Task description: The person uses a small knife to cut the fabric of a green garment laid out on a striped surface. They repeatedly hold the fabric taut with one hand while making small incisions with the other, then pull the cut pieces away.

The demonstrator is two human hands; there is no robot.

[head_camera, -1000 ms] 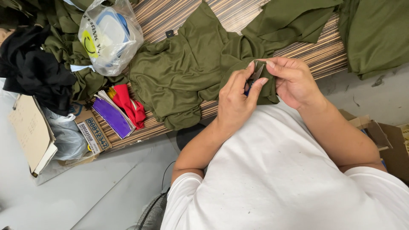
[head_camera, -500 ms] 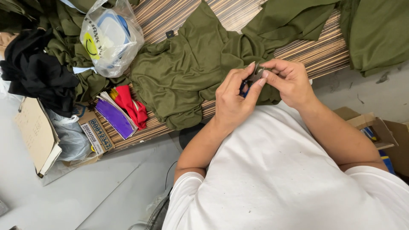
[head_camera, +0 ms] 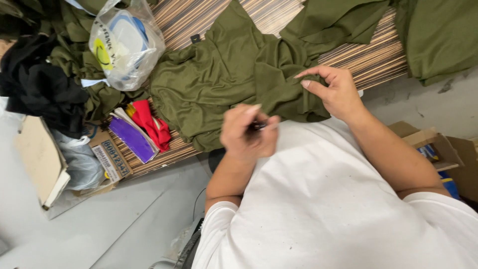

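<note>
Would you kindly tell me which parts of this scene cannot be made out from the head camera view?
- Small dark tool in the left hand: blurred and mostly covered by fingers, so its kind is unclear.
- Olive-green knit garment: the spot pinched by the right hand is hidden in folds.
- Clear plastic bag: crinkled film obscures its contents.
- Brown cardboard box: partly hidden behind the forearm, cut off by the right edge.

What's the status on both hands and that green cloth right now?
Left hand closed on a small dark tool. Right hand pinching the olive-green knit fabric. Nothing between them.
</note>
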